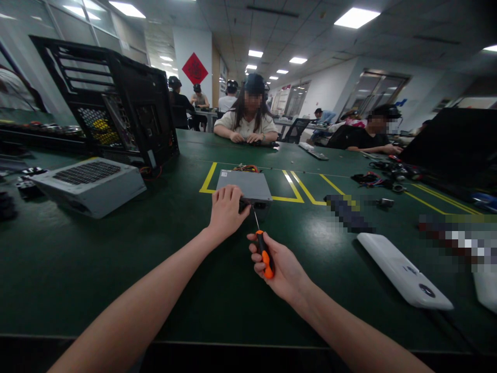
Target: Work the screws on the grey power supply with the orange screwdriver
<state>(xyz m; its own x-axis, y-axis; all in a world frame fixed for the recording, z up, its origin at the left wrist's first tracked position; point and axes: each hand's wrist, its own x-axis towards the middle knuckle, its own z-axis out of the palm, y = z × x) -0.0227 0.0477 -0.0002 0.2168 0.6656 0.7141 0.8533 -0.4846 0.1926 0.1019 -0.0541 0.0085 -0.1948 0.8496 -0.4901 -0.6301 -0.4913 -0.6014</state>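
A grey computer power supply (246,184) lies on the green table, a bundle of coloured wires (246,168) at its far side. My left hand (228,210) grips its near left corner, the fingers over the top and the thumb along the near face. In my right hand (279,264) is a screwdriver (265,256) with an orange and black handle, the fingers wrapped round it. Its thin shaft points away from me, with the tip at the near face of the power supply, by the socket. Whether the tip sits in a screw I cannot tell.
A larger grey power supply (93,184) and an open black computer case (112,98) stand at the left. Yellow tape lines (287,199) mark the green table (186,300). To the right are a white power bank-like device (404,269) and cables (367,180). A person (248,116) sits opposite.
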